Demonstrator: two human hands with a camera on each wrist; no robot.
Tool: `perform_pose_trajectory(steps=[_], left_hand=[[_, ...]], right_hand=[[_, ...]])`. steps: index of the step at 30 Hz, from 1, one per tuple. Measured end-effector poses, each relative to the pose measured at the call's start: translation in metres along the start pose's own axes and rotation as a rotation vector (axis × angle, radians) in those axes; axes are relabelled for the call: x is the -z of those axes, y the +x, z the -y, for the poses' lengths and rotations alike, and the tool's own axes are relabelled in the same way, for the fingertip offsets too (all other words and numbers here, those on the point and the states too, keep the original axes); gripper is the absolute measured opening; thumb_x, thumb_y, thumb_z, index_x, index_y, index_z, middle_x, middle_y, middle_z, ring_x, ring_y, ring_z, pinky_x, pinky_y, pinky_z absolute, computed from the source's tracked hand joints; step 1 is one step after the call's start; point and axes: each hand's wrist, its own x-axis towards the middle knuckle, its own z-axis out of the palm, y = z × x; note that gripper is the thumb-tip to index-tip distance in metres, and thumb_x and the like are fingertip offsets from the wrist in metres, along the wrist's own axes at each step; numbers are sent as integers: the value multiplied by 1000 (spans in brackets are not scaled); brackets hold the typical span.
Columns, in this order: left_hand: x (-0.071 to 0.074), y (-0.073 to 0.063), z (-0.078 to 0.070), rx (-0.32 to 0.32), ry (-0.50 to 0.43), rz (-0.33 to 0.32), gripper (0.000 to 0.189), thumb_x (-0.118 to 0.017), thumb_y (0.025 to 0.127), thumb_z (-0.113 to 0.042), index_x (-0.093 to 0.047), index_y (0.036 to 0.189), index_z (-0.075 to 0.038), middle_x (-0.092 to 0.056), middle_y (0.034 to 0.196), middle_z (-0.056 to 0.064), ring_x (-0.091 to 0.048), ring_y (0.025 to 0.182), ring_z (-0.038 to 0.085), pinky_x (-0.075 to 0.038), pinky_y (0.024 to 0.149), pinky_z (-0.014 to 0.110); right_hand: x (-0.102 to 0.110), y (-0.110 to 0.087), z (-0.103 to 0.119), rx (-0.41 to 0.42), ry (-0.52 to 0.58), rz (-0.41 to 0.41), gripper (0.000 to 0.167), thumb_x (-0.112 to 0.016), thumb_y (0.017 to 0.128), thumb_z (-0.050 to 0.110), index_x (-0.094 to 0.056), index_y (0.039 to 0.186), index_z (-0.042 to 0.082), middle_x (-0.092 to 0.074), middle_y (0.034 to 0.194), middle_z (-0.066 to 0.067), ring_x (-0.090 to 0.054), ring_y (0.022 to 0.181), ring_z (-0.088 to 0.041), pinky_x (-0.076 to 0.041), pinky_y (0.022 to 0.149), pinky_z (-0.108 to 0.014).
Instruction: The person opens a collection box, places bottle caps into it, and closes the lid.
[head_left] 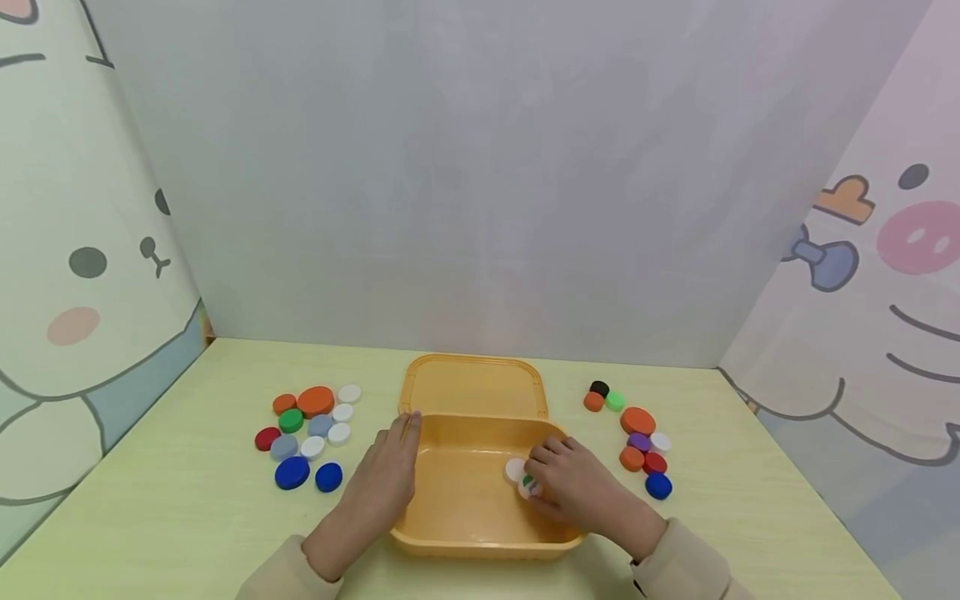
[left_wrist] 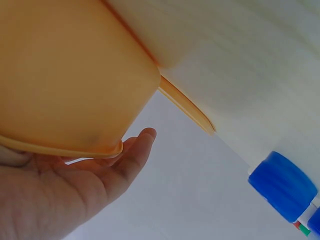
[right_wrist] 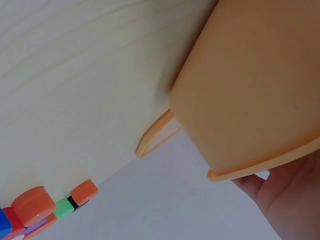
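An orange plastic box (head_left: 450,546) stands in the middle of the table. My left hand (head_left: 384,475) rests over its left rim, fingers fairly straight along the edge; the left wrist view has this hand (left_wrist: 75,195) at the rim by a corner. Inside the box, my right hand (head_left: 573,483) has curled fingers and holds a white bottle cap (head_left: 528,488) with a green print. Another white cap (head_left: 514,471) lies beside it. In the right wrist view, the box wall (right_wrist: 255,100) hides most of the right hand (right_wrist: 290,195) and both caps.
Behind the box lies its orange lid (head_left: 472,385). Several bottle caps sit on the left, among them a large orange cap (head_left: 316,401) and a blue cap (head_left: 292,472). More lie on the right, including a purple cap (head_left: 639,443). A grey wall (head_left: 465,183) closes the back.
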Motion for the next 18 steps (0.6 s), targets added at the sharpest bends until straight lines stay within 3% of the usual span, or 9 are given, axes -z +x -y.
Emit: perform_pose_trajectory(steps=[18], left_hand=[[1, 0, 0, 4, -8, 11, 58, -61, 85, -5, -35, 136, 1, -42, 134, 19, -51, 107, 30, -48, 89, 41]], right_hand=[[-1, 0, -1, 18, -19, 47, 32, -70, 76, 43, -63, 93, 18, -60, 90, 4, -44, 79, -12, -41, 69, -26]])
